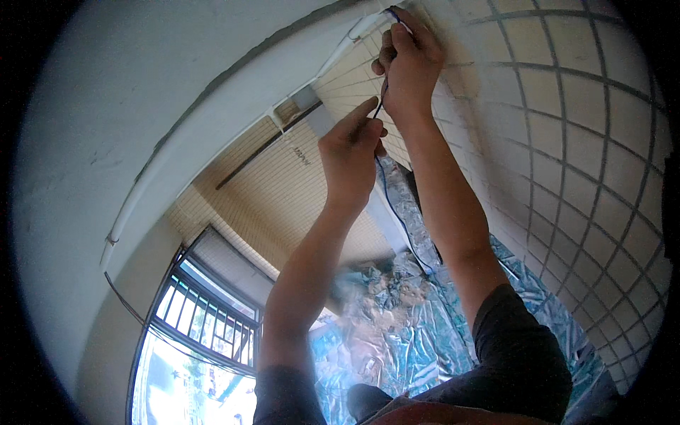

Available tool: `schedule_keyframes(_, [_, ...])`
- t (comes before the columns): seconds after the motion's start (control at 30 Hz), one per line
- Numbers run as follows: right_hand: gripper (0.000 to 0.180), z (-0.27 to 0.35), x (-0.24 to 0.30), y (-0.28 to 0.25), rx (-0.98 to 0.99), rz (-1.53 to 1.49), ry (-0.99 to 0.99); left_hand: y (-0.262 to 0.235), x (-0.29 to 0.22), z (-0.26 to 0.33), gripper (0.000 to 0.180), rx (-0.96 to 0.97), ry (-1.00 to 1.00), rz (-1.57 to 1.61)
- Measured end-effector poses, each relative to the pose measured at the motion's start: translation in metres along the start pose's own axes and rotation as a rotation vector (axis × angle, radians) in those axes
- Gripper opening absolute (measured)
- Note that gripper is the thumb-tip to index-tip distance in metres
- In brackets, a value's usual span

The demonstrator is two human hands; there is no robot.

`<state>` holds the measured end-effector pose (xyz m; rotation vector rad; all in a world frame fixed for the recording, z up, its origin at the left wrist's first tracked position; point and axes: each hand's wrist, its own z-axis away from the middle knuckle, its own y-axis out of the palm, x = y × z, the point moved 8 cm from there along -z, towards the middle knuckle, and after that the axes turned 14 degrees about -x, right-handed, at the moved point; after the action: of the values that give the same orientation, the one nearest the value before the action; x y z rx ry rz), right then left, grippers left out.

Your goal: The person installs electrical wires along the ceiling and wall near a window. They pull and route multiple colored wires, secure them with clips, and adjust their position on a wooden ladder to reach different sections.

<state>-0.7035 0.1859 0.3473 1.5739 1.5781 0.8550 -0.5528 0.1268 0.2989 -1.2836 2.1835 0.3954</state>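
Blue wire (394,205) pinched by L hand (352,151), R hand (409,65).

Entry: we log one candidate label, a small dark printed mark (301,154) on the beige tiled wall. It sits at 11 o'clock from frame centre and just at 9 o'clock of the left hand (350,152). It is short, slanted and too small to resolve. We also log crinkled plastic wrapping (397,333), teal and silvery, spread from 6 to 4 o'clock. We cannot tell what it covers.
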Motion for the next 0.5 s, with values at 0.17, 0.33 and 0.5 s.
schedule_keyframes(0.17, [0.010, -0.037, 0.013, 0.004, -0.073, 0.369, -0.777, 0.005, -0.013, -0.002, 0.039, 0.030, 0.082, -0.020])
schedule_keyframes(0.33, [0.016, -0.024, 0.029, 0.028, -0.004, 0.449, -0.600, -0.002, -0.003, -0.012, 0.037, -0.031, 0.034, 0.039])
schedule_keyframes(0.5, [0.022, 0.006, 0.020, 0.016, -0.025, 0.341, -0.146, 0.004, 0.002, -0.014, 0.036, -0.031, 0.005, 0.108])
